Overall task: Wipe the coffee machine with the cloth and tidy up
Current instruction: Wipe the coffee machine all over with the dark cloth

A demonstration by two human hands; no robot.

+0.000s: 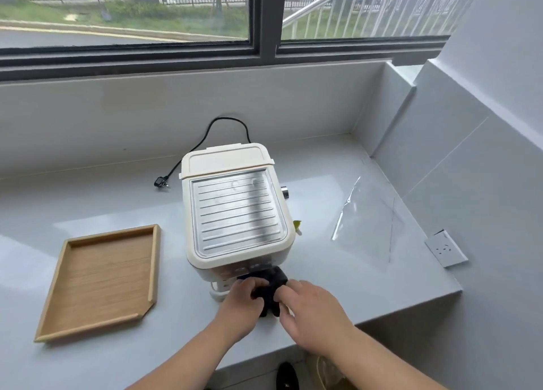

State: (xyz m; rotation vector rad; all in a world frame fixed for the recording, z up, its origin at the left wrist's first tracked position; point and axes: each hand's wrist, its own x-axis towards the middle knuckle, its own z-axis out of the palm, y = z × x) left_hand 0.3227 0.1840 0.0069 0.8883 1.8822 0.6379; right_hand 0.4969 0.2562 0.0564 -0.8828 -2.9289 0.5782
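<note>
Bamboo is the first material met at the left: one shallow rectangular wooden tray (102, 281) lies empty at about nine o'clock from the machine, well apart from it, on the pale grey table (367, 272). Its low rim would give a firm, stiff hold, and it is judged light.

One black power cord with a plug (161, 182) is seen trailing loose from the machine's back toward ten o'clock, unplugged; it is limp and would need gathering.

At the centre stands one cream plastic coffee machine with a ribbed steel top plate (238, 210). It is judged rigid and fairly heavy, with smooth, somewhat slippery sides; should it need shifting, it would best be held low on the body with both hands, not by the lid or the single metal knob (285, 192) at its three o'clock side.

One soft black cloth (271, 284) is bunched against the machine's front, at six o'clock. It is gripped by the left hand (244, 298), fingers curled closed on it, and pinched by the right hand (308, 307) alongside. Being limp, it should be kept wadded for pressure.

One white wall socket (445, 248) is seen at three o'clock.
</note>
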